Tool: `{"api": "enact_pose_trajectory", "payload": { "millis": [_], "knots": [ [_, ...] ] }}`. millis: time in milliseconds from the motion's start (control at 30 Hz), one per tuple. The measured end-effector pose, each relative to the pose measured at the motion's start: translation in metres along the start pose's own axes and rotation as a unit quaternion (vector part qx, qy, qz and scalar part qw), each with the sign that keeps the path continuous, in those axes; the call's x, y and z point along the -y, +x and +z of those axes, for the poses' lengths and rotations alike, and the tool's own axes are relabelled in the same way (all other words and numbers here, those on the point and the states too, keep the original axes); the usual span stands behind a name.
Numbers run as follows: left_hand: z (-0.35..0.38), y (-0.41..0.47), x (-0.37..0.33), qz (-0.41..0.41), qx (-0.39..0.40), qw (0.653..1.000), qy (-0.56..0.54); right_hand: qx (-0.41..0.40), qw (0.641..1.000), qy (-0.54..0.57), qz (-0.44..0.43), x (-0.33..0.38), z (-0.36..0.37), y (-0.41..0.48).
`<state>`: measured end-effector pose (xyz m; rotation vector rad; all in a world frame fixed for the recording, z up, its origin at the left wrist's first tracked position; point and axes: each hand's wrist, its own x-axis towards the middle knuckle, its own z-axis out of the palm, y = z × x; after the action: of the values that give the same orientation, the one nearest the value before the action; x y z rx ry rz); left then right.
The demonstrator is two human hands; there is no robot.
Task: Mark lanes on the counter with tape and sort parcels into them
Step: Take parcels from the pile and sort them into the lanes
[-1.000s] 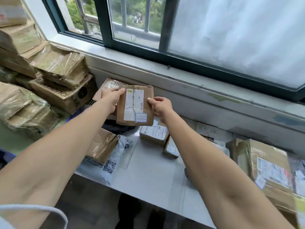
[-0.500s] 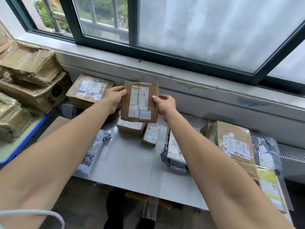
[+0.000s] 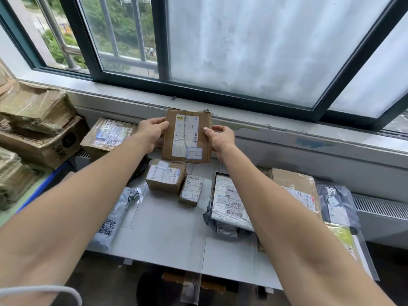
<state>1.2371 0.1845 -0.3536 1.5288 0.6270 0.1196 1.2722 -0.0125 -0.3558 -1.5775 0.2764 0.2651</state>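
Observation:
I hold a flat brown cardboard parcel with a white label upright above the back of the grey counter. My left hand grips its left edge and my right hand pinches its right edge. Below it two small brown boxes lie on the counter. Strips of clear tape run front to back across the counter. A grey mailer bag lies at the left, a silver padded mailer to the right of the middle.
A large brown box, a dark bag and a yellow-green packet fill the counter's right end. Stacked worn cartons stand at the left, one labelled box by the wall. The window sill runs behind.
The view has swung to the right, so the left cartons have slid toward the frame's edge. Both hands have carried the parcel rightward along the counter, still holding it upright.

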Motion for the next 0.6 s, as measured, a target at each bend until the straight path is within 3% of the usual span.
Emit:
{"api": "enact_pose_trajectory", "payload": {
  "millis": [267, 600],
  "knots": [
    [0.016, -0.017, 0.005, -0.006, 0.009, 1.000, -0.009, -0.013, 1.000, -0.005, -0.009, -0.002, -0.021, -0.004],
    [0.028, -0.035, -0.037, 0.026, 0.012, 1.000, -0.011, -0.015, 0.999, 0.006, -0.047, 0.030, -0.034, -0.007]
  ]
}}
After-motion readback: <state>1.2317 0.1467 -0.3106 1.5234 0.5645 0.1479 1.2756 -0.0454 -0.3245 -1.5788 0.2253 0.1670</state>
